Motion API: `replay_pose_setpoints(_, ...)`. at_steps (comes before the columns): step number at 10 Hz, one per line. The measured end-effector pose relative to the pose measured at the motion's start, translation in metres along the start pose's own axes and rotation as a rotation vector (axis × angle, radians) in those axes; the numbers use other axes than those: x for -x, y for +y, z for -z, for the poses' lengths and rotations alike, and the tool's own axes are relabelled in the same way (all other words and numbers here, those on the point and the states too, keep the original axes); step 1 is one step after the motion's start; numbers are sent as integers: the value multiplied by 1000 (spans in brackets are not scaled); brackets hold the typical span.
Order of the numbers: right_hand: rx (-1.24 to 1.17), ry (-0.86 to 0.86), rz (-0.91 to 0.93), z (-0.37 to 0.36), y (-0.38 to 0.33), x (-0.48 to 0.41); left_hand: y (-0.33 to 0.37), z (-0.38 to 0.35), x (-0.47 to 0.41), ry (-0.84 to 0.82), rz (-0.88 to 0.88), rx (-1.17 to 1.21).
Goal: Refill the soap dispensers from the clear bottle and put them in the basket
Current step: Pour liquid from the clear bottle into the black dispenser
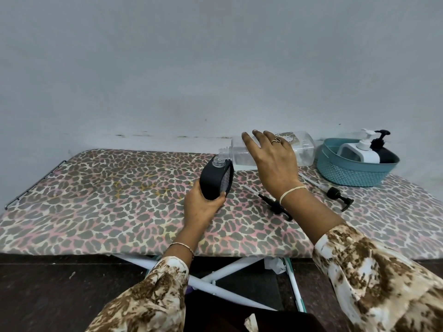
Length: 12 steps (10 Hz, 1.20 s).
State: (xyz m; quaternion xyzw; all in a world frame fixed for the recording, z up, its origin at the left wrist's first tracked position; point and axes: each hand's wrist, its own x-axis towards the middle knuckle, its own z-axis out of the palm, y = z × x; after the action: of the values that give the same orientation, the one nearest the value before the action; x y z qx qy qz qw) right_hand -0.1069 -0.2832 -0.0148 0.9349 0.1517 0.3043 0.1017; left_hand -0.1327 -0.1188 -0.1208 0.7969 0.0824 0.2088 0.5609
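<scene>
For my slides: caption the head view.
Right hand tips clear bottle over open black dispenser gripped by left hand; basket at right.

Matt black soap dispenser (214,183) of smooth plastic in my left hand (203,208), clear bottle (305,146) of glossy see-through plastic under my right hand (273,164), table (107,200) covered in leopard-print cloth, teal basket (347,174) of ribbed woven-look plastic, glossy white dispenser (359,155), black plastic pump (339,196)

Left half of the table (96,200) is wide open for me. Right side's cramped: a black pump (275,206) and a second pump (339,196) lying flat, basket (354,174) far right, clear bottle (305,149) just beside it.
</scene>
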Motion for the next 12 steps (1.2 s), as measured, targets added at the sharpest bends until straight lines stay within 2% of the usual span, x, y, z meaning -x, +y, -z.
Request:
replay_pose_setpoints(8, 10, -4, 8, -1, 0, 0, 1, 0, -2, -22, 50, -10)
replay_pose_setpoints(12, 15, -1, 11, 0, 1, 0, 6, 4, -1, -70, 111, 67)
